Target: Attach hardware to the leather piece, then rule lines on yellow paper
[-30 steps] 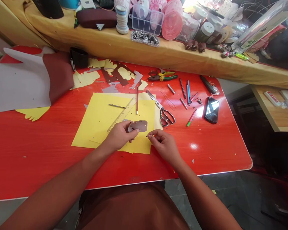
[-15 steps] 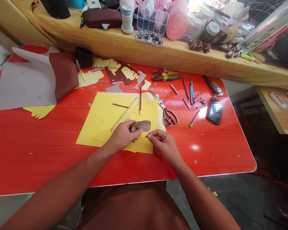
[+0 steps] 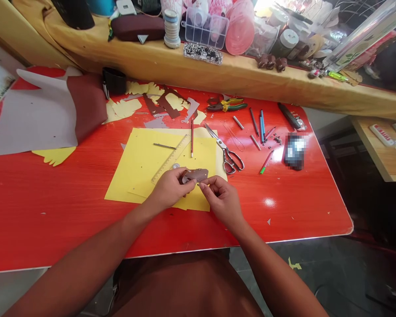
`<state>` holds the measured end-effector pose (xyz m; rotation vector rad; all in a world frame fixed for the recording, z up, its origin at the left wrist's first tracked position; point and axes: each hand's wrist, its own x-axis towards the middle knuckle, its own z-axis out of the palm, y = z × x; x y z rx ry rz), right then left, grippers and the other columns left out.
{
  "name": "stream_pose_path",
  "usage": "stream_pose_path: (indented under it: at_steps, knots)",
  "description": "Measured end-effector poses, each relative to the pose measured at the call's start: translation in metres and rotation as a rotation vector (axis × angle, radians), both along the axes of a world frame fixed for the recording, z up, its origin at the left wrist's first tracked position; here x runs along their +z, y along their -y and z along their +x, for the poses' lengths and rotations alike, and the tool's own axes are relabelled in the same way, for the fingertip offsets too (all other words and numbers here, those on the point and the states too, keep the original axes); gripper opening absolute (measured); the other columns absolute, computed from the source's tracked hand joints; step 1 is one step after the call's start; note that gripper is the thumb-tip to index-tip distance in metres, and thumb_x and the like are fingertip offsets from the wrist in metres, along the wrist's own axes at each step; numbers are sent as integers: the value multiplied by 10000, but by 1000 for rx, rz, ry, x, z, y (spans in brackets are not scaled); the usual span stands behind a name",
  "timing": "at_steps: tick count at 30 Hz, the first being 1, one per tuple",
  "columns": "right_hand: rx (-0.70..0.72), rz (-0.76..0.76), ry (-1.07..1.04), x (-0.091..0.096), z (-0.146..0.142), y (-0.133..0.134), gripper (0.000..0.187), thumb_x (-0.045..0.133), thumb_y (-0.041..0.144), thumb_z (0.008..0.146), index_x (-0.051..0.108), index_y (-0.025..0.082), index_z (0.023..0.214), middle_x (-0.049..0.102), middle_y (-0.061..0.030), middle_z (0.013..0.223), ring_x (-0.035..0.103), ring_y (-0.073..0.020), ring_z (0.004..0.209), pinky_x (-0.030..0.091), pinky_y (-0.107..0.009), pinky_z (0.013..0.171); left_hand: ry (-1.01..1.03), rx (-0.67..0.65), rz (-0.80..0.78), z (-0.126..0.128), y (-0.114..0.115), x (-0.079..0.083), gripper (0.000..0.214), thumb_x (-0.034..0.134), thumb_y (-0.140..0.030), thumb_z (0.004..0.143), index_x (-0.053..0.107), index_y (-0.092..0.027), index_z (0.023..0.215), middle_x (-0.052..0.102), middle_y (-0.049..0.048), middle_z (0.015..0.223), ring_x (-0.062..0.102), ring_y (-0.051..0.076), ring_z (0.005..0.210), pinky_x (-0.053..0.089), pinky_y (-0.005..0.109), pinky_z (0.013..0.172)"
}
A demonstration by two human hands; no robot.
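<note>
My left hand (image 3: 170, 188) grips a flat, rounded piece of brown leather (image 3: 195, 175) by its left end, above a sheet of yellow paper (image 3: 132, 171). My right hand (image 3: 222, 199) pinches a tiny metal rivet (image 3: 199, 184) between finger and thumb. The rivet touches or nearly touches the leather's lower edge, though my fingers partly hide the contact. A clear ruler (image 3: 170, 159) lies on the paper just beyond my left hand. A small round metal disc (image 3: 176, 166) sits by the ruler's lower end.
Steel scissors (image 3: 227, 155) lie right of the paper, with pliers (image 3: 227, 105), several pens and a blurred phone (image 3: 295, 151) beyond them. Leather and paper scraps cover the far table. A cloth-covered shelf (image 3: 198, 61) with containers runs along the back.
My right hand has moved up and left, bringing the rivet to the leather's lower edge. The leather has shifted slightly up and right in my left hand.
</note>
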<state>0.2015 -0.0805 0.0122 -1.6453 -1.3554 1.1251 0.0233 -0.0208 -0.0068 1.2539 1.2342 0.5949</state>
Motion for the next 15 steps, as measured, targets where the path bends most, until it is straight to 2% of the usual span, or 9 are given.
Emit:
stream_pose_path:
  at_steps: [6,15]
  knots:
    - [1,55,77,-3,-5,-3,252,618,443,965,656,213,869,338,96,533,313,-113,499,242,-277,514,6,-3,11,0,1,1,265,709,-457,718,601,-219,762,559,-49,611,537,137,550,411,252,512]
    - [-22,56,121,-6,-6,-4,243,609,448,974,639,232,866,351,87,535,332,-127,501,254,-287,530,3,-9,20,0,1,2,245,714,-450,731,677,-221,807,583,-41,596,531,147,544,417,254,518]
